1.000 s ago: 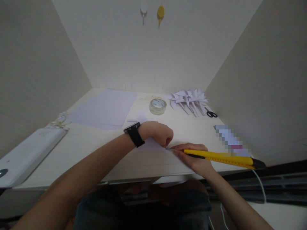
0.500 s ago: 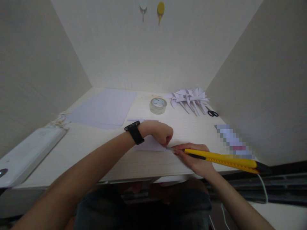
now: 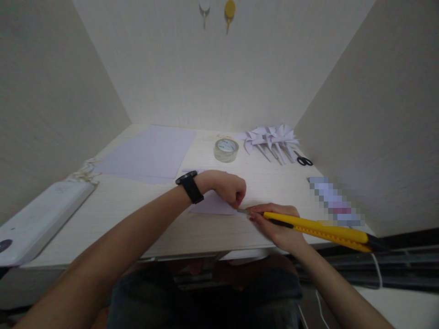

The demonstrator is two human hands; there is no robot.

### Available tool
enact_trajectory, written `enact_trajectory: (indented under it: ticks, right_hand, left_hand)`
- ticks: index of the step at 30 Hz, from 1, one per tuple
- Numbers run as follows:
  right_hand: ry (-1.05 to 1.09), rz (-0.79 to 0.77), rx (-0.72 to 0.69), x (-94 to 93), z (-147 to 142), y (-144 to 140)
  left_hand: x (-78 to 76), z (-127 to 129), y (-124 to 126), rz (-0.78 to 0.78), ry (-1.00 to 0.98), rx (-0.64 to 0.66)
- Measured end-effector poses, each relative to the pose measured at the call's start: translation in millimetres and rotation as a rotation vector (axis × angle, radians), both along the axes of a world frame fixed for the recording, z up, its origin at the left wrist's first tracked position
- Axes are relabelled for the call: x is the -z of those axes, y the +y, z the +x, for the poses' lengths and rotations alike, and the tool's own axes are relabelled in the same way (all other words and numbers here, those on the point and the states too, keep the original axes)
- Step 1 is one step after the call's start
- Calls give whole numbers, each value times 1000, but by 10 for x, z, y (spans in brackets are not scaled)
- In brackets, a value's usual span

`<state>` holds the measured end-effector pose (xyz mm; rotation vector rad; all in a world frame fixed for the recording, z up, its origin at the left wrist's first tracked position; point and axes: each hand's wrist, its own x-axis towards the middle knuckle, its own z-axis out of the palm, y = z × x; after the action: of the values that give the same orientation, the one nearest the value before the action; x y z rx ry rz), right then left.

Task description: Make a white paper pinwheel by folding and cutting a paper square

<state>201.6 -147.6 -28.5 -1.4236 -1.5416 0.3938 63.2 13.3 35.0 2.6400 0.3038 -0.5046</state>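
My right hand (image 3: 277, 224) is closed around the front end of a yellow utility knife (image 3: 318, 229), whose handle points off to the right. Its bare blade tip meets the right corner of a small piece of white paper (image 3: 214, 205) on the desk. Over that same paper lies my left hand (image 3: 229, 186), fingers curled down at the paper's right edge, close to the blade. Its fingertips are partly hidden, and the hand and wrist cover much of the paper. A thin paper strip (image 3: 187, 171) lies just behind the left wrist.
Behind my hands stands a roll of clear tape (image 3: 226, 151). Several paper pinwheels (image 3: 270, 139) are heaped at the back right, near black scissors (image 3: 303, 161). Large white sheets (image 3: 154, 151) lie at the back left, a white box-like device (image 3: 44, 219) at the left edge. Walls enclose three sides.
Hardly anything differs. My left hand and wrist have shifted very slightly left, while the knife and right hand stay nearly in place.
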Motion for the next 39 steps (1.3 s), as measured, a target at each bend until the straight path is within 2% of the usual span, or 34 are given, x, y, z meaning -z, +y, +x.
enact_trajectory:
  ticks: [10, 18, 27, 35, 39]
  right_hand:
    - [-8, 18, -28, 9, 9, 7]
    - [24, 38, -38, 16, -7, 10]
    - [-58, 15, -15, 51, -10, -11]
    - [-203, 83, 109, 0, -90, -64]
    - [-259, 125, 151, -24, -101, -88]
  left_hand:
    - [56, -15, 70, -49, -10, -4]
    - [28, -18, 66, -68, 24, -13]
    - [12, -68, -53, 85, 24, -75]
    - [125, -157, 103, -184, -116, -41]
    - [140, -172, 135, -247, -165, -42]
